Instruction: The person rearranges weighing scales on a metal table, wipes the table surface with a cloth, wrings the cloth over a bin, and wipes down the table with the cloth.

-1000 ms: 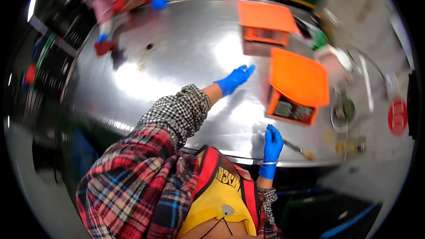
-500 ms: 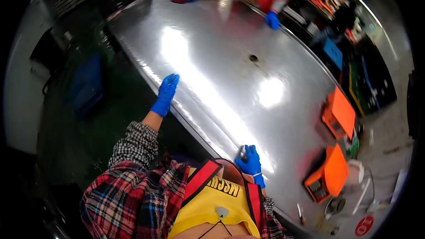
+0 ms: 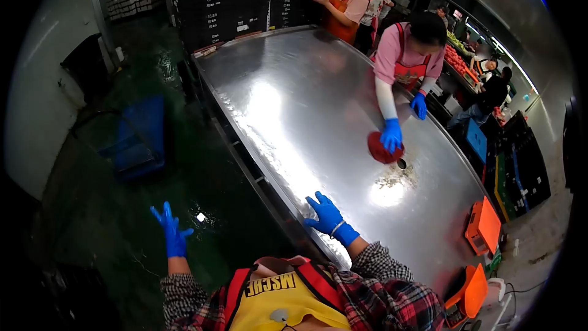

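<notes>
Head view: hovering with left hand above green floor and right hand by the metal surface edge, each grip spread apart, well away from red cloth.

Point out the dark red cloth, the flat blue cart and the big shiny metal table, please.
Dark red cloth [image 3: 376, 148]: head view, its left part, beside the co-worker's blue glove.
Flat blue cart [image 3: 147, 127]: head view, its flat top.
Big shiny metal table [image 3: 331, 104]: head view, bare tabletop.
</notes>
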Available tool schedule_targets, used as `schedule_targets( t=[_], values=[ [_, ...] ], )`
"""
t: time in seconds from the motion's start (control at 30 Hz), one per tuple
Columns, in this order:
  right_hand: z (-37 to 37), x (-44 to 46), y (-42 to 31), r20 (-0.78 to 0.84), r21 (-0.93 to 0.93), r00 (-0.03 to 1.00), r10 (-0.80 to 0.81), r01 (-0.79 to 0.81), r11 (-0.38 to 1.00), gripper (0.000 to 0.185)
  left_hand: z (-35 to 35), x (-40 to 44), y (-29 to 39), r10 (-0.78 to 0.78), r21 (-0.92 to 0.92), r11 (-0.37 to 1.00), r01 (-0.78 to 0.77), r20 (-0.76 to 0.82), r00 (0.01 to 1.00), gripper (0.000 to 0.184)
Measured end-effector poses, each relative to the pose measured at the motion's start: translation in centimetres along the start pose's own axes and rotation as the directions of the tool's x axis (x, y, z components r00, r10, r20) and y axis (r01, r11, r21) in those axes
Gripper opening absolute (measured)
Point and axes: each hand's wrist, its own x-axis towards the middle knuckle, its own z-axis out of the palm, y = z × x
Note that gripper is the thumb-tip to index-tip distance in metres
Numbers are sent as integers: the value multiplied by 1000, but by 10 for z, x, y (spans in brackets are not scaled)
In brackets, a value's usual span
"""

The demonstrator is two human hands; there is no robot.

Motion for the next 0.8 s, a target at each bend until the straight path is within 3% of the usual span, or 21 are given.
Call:
schedule_targets(
  t=[0.03,0.13,0.17,0.27,0.43,0.57,0.6,0.7,0.8],
  values=[
    [6,22,-5,17,9,999,-34,34,999,78,-8,3,4,-73,-23,997,71,-85,994,81],
    [18,78,-22,24,27,989,-145,145,989,77,-39,23,3,-84,-148,987,69,-94,992,82],
    [22,93,-28,39,35,989,-140,139,990,77,-31,25,13,-64,-118,992,39,-216,974,72],
    [28,137,-36,67,53,978,-197,194,980,74,-41,72,19,-78,-177,984,36,-236,969,45],
    [18,189,-32,45,49,994,-101,99,994,76,-16,154,35,-68,-155,988,17,-326,943,37],
    [-1,226,-15,-15,114,999,30,-28,993,75,33,215,74,53,-178,982,-64,-70,996,55],
    [-12,193,-18,-40,129,999,33,-28,991,75,30,184,90,71,-171,982,-85,-89,994,55],
    [-9,191,-9,-80,136,992,94,-83,987,73,60,203,110,79,-161,983,-87,-56,995,60],
    [-12,192,-10,-72,172,994,85,-72,983,71,41,284,59,116,-319,947,28,425,898,49]
  ],
)
